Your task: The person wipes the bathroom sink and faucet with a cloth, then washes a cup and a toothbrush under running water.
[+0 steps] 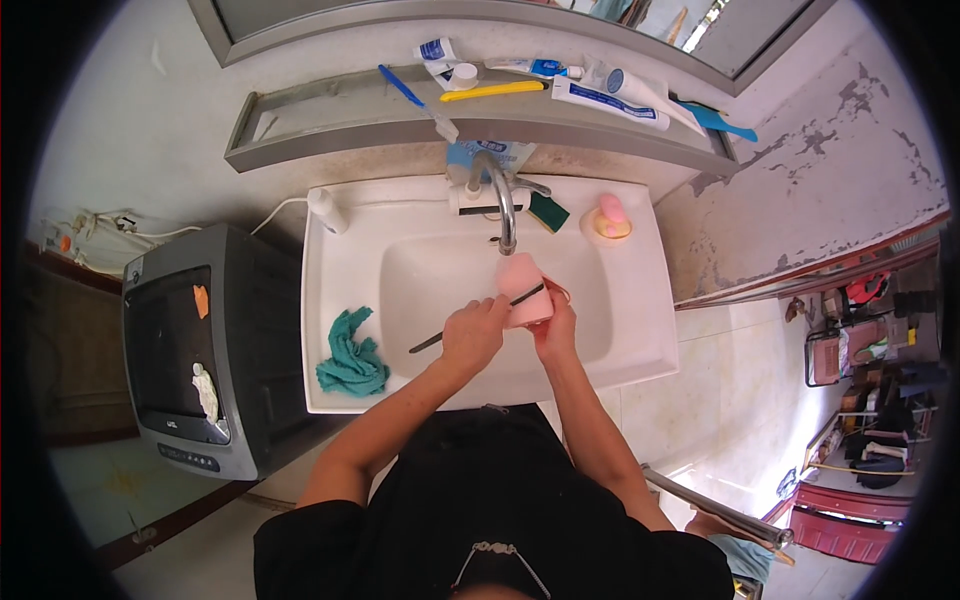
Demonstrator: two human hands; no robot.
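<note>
Near the middle of the frame, over the bowl of a white sink (640, 335), the right hand (556, 325) has its fingers wrapped about the side of a pink cup (518, 270). The left hand (474, 335) has its fingers closed round a slim black stick (426, 344); one end lies across the cup, the other slants out to the lower left. Just above the cup hangs the spout of a chrome tap (506, 215). A green sponge (549, 213) lies to the right of the tap, and farther right sits a pink soap (612, 207). A crumpled teal cloth (352, 362) rests on the sink's left rim, below a white bottle (325, 211). Across the top, a grey shelf (325, 151) bears tubes and a yellow toothbrush case (493, 91).
</note>
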